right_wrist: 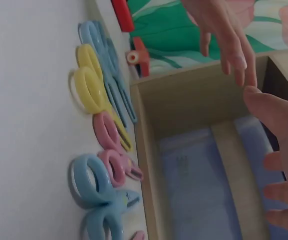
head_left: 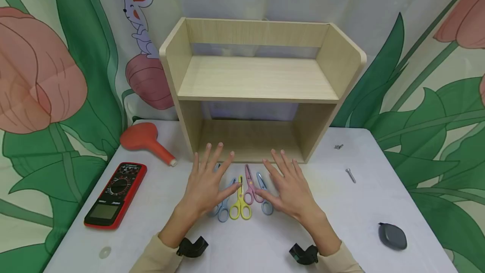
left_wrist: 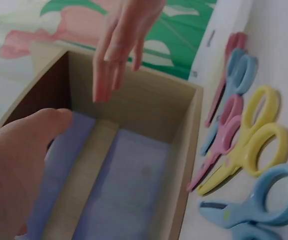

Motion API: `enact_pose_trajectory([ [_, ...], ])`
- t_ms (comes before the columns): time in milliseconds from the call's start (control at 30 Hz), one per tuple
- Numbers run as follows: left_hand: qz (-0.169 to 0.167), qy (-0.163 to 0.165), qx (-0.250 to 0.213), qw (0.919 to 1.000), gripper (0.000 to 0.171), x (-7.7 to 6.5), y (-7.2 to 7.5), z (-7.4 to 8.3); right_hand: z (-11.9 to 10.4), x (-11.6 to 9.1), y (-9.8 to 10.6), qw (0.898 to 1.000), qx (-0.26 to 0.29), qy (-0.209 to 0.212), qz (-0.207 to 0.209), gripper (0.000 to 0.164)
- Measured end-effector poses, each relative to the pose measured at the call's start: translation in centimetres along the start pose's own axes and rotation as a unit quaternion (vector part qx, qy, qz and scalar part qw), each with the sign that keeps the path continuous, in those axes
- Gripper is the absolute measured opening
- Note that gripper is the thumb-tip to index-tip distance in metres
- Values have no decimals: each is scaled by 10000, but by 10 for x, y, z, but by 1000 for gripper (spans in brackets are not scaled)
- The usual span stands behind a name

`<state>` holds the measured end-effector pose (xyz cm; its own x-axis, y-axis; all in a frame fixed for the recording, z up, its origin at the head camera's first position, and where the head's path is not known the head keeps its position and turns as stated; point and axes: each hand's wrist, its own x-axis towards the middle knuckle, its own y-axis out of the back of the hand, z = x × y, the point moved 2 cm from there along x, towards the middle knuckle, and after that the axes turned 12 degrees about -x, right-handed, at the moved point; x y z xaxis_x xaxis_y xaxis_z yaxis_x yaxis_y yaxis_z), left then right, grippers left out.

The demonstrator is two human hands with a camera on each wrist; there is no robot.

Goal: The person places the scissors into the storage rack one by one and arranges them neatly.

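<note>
My left hand [head_left: 208, 184] and right hand [head_left: 289, 186] hover over the table in front of a wooden shelf [head_left: 257, 77], palms down, fingers straight and spread. Neither holds anything. Between and beneath them lies a row of scissors with blades toward the shelf. Yellow scissors [head_left: 240, 199] and pink scissors [head_left: 250, 183] lie in the middle. Blue scissors [head_left: 224, 206] are partly covered by the left hand, and other blue scissors [head_left: 262, 182] sit by the right thumb. Another pink-red pair [left_wrist: 228, 50], seen in the left wrist view, is hidden under the right hand in the head view.
On the left lie a red multimeter [head_left: 118, 186] and an orange-red paddle-shaped object [head_left: 142, 136]. To the right are a bolt [head_left: 350, 175], small metal pieces [head_left: 339, 146] and a dark rounded case [head_left: 392, 236]. A translucent disc [head_left: 105, 252] lies near the front left.
</note>
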<state>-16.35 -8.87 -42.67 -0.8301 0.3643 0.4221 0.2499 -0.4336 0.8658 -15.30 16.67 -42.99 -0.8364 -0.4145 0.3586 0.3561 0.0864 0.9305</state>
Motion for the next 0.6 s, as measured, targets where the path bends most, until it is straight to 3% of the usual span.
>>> enact_pose_trajectory([
  [167,701,192,-409,9965,82,8,10,-8,9,1,4,9990,403,-158,-80,90],
  [333,1416,343,-815,9860,77,13,19,-20,22,-3,2,9977,656,-110,142,90],
  [500,2446,417,-1165,9617,71,17,24,-35,36,-19,-3,9969,725,-318,-47,94],
  [600,2837,484,-1400,9474,69,20,24,-44,43,-29,-7,9949,770,-527,-381,99],
])
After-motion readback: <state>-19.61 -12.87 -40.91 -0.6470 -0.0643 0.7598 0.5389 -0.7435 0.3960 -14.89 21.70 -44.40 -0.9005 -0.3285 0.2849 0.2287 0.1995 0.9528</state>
